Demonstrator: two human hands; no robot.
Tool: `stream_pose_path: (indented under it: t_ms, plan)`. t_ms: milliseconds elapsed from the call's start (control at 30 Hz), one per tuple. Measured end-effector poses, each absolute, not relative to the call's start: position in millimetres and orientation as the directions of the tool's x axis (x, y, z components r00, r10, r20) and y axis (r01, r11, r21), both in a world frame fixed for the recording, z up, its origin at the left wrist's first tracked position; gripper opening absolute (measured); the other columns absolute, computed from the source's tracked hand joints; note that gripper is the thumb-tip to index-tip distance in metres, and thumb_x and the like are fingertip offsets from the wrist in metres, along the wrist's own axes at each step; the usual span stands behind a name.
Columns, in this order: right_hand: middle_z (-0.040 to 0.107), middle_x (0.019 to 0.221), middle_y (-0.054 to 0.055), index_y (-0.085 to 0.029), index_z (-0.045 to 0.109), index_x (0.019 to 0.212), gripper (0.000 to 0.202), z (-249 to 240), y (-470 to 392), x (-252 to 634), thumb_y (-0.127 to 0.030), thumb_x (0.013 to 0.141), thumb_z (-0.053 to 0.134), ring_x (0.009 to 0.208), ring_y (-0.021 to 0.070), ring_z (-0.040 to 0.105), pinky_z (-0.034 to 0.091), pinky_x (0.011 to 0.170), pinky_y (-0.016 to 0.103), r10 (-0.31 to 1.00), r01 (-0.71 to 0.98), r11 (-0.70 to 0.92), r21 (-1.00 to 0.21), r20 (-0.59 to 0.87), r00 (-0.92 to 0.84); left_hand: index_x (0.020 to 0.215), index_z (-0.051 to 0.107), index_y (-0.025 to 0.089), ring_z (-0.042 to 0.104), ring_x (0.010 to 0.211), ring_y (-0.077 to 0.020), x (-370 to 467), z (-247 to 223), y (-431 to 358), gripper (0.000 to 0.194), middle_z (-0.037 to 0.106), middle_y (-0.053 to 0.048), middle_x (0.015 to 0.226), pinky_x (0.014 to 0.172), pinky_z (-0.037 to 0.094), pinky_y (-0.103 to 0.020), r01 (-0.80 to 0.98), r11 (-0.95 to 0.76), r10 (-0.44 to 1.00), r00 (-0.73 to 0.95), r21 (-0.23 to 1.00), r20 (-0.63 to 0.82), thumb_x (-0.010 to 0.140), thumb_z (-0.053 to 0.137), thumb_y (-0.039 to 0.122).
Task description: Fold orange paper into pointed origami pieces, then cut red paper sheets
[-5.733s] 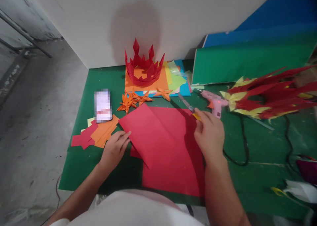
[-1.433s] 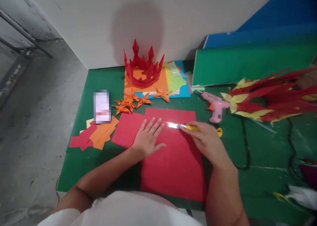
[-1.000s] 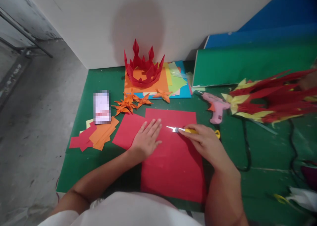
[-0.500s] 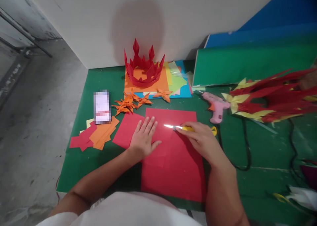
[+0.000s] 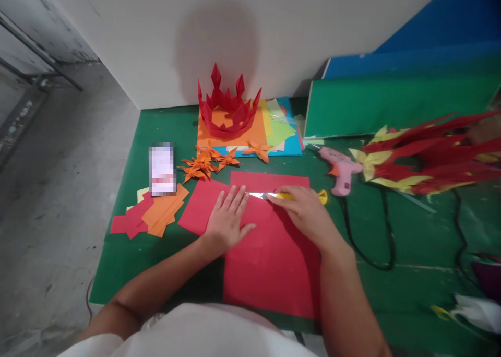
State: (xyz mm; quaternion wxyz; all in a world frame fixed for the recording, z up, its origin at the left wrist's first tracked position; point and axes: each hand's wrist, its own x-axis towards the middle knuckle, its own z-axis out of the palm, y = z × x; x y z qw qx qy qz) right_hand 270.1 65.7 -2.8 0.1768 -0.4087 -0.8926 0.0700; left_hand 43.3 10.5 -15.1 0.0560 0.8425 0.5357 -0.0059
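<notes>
Red paper [image 5: 274, 273] lies in front of me on the green table, with a tilted red piece [image 5: 198, 208] at its left. My left hand [image 5: 228, 218] rests flat on the red paper, fingers spread, holding nothing. Closed around a yellow-handled cutter [image 5: 287, 195], my right hand [image 5: 309, 216] is to the right of it. The blade points left, its tip close to the fingertips of my left hand. Above the sheets are several orange paper flowers [image 5: 199, 166] and a red paper crown [image 5: 229, 117] standing on stacked coloured paper [image 5: 279, 127].
A pink glue gun [image 5: 340, 171] with a black cord lies to the right, beside a red and yellow paper piece [image 5: 426, 156]. On the left are a phone [image 5: 162, 169] and small orange and red papers [image 5: 164, 211]. A green board [image 5: 391, 104] leans at the back right.
My right hand and the cutter have moved left, bringing the blade tip close to my left hand. My left hand has stayed flat in place.
</notes>
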Motion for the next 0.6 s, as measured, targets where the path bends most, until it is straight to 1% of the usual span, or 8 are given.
stream_pose_path:
  t_ms: [100,167,267,333,400,467,600]
  plan:
    - [0.067,0.101,0.008,-0.03,0.069,0.108,0.036,-4,65,278,-0.013,0.093,0.042,0.091,0.0217,0.061,0.043,0.073,0.036,0.754,0.697,0.657,-0.287,0.251,-0.607,0.147,0.025,0.01,0.017,0.144,-0.0271,48,-15,8,0.072,0.02,-0.008,0.157,0.115,0.022,-0.047,0.885,-0.456,0.884,0.463,0.088,-0.073,0.093,0.026,0.057]
    - [0.067,0.103,0.008,-0.03,0.069,0.109,0.035,-5,64,287,-0.013,0.092,0.043,0.093,0.0219,0.061,0.043,0.076,0.037,0.75,0.686,0.661,-0.305,0.239,-0.616,0.147,0.025,0.011,0.018,0.145,-0.0262,52,-15,6,0.072,0.02,-0.007,0.157,0.115,0.023,-0.046,0.866,-0.49,0.865,0.497,0.101,-0.062,0.093,0.026,0.057]
    - [0.066,0.105,0.008,-0.03,0.068,0.109,0.034,-5,60,297,-0.013,0.092,0.044,0.094,0.022,0.061,0.043,0.076,0.037,0.751,0.682,0.658,-0.318,0.225,-0.62,0.147,0.026,0.011,0.019,0.144,-0.0232,52,-14,6,0.066,0.021,-0.009,0.157,0.116,0.024,-0.042,0.845,-0.519,0.848,0.527,0.127,-0.045,0.095,0.025,0.052]
    - [0.066,0.105,0.008,-0.029,0.068,0.11,0.034,-4,58,300,-0.013,0.092,0.044,0.094,0.022,0.062,0.043,0.075,0.036,0.752,0.682,0.657,-0.321,0.216,-0.622,0.146,0.028,0.008,0.021,0.144,-0.0226,48,-13,7,0.062,0.022,-0.011,0.156,0.115,0.024,-0.04,0.864,-0.487,0.866,0.497,0.126,-0.054,0.097,0.024,0.046]
    - [0.066,0.105,0.008,-0.03,0.068,0.109,0.033,-3,57,301,-0.014,0.092,0.044,0.093,0.022,0.062,0.043,0.074,0.036,0.754,0.684,0.655,-0.321,0.209,-0.623,0.145,0.03,0.005,0.021,0.144,-0.0249,42,-11,8,0.061,0.023,-0.013,0.155,0.116,0.023,-0.043,0.904,-0.414,0.903,0.423,0.105,-0.075,0.097,0.025,0.043]
    - [0.066,0.104,0.008,-0.03,0.068,0.109,0.033,-3,57,300,-0.015,0.092,0.044,0.093,0.0221,0.062,0.044,0.074,0.036,0.757,0.687,0.65,-0.325,0.2,-0.622,0.146,0.028,0.007,0.02,0.144,-0.0261,36,-11,10,0.063,0.023,-0.013,0.155,0.115,0.022,-0.045,0.916,-0.388,0.914,0.397,0.1,-0.089,0.096,0.028,0.045]
    - [0.066,0.105,0.007,-0.031,0.068,0.11,0.033,-3,57,297,-0.016,0.093,0.043,0.093,0.0218,0.062,0.044,0.074,0.036,0.761,0.689,0.644,-0.333,0.191,-0.62,0.148,0.024,0.009,0.017,0.145,-0.0269,30,-13,9,0.067,0.021,-0.01,0.156,0.116,0.021,-0.045,0.909,-0.403,0.908,0.411,0.103,-0.081,0.094,0.03,0.049]
